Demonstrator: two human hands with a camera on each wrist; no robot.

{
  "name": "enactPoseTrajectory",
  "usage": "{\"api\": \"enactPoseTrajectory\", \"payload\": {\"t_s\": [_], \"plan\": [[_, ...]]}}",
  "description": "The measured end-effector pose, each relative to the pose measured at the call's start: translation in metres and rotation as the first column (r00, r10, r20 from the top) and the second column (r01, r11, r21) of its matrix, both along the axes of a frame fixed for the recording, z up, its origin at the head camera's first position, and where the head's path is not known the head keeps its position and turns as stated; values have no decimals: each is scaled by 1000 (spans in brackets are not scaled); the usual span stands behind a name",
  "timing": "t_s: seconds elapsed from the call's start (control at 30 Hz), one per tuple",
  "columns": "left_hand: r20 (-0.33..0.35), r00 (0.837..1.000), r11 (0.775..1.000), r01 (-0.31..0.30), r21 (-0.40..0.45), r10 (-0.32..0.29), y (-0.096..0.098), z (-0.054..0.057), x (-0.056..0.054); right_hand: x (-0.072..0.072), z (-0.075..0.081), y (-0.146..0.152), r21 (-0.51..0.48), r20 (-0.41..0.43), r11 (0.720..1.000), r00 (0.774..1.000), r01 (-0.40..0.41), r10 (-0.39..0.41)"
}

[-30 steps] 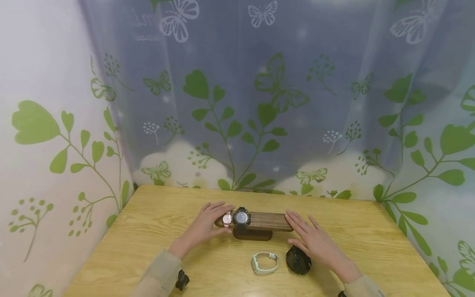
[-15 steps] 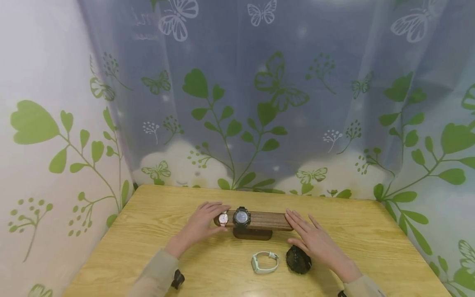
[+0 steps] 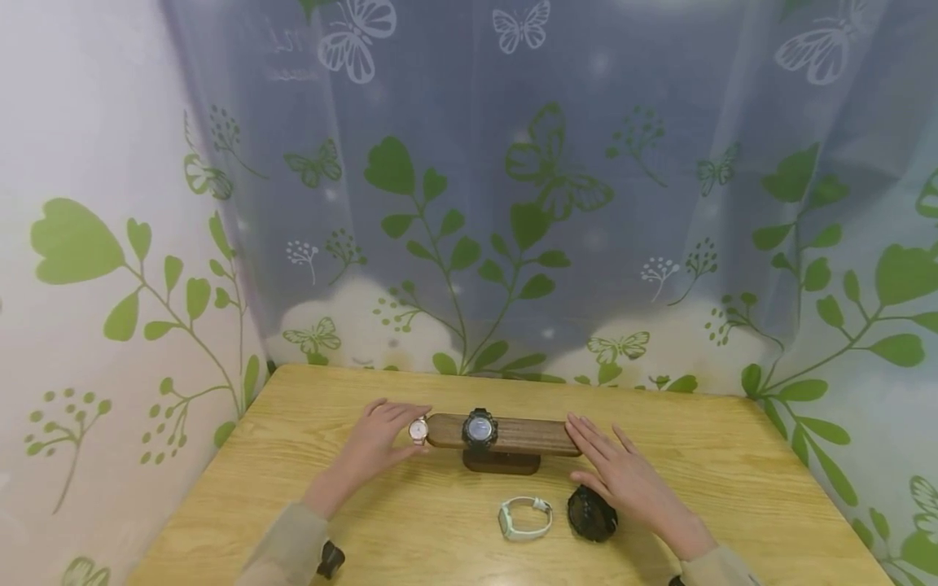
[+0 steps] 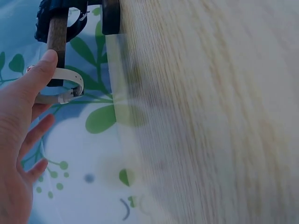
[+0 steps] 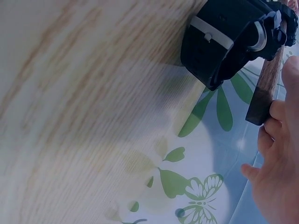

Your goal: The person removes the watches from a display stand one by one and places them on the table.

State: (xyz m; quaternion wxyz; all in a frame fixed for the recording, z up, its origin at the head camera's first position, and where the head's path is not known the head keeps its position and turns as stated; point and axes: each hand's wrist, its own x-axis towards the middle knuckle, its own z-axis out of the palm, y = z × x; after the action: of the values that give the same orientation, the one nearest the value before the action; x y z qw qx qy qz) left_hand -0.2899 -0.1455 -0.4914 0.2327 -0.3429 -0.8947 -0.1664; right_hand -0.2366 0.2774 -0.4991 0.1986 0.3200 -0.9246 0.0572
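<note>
A watch with a pale strap and rose-gold case point(image 3: 418, 430) is at the left end of a dark wooden watch stand point(image 3: 528, 437). My left hand point(image 3: 374, 439) pinches it between thumb and fingers. In the left wrist view its buckled strap point(image 4: 70, 77) loops about the bar's end. A chunky black watch point(image 3: 479, 429) is strapped round the bar, left of centre. My right hand point(image 3: 623, 480) rests its extended fingers on the bar's right end, and in the right wrist view the fingers point(image 5: 276, 112) touch that end.
A mint-green watch point(image 3: 506, 521) lies buckled on the wooden table point(image 3: 425, 541) in front of the stand. Beside it, below my right thumb, is a large black watch point(image 3: 592, 514). A leaf-and-butterfly patterned curtain point(image 3: 469, 244) hangs behind the table.
My left hand has slid the pale-strapped watch leftward along the bar, from beside the black watch to the bar's left end. My right hand stays in place.
</note>
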Motion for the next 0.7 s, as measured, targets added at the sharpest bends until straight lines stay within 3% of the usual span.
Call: {"api": "enactPoseTrajectory", "payload": {"t_s": [0.4,0.7], "plan": [[-64,998,1000,-25,-2,25,-16,5,21,0,0,-1,-6,19,1000,1000,8,-8],[-52,999,1000,-13,-19,12,-21,2,37,-1,-1,-1,-13,19,1000,1000,17,-16]]}}
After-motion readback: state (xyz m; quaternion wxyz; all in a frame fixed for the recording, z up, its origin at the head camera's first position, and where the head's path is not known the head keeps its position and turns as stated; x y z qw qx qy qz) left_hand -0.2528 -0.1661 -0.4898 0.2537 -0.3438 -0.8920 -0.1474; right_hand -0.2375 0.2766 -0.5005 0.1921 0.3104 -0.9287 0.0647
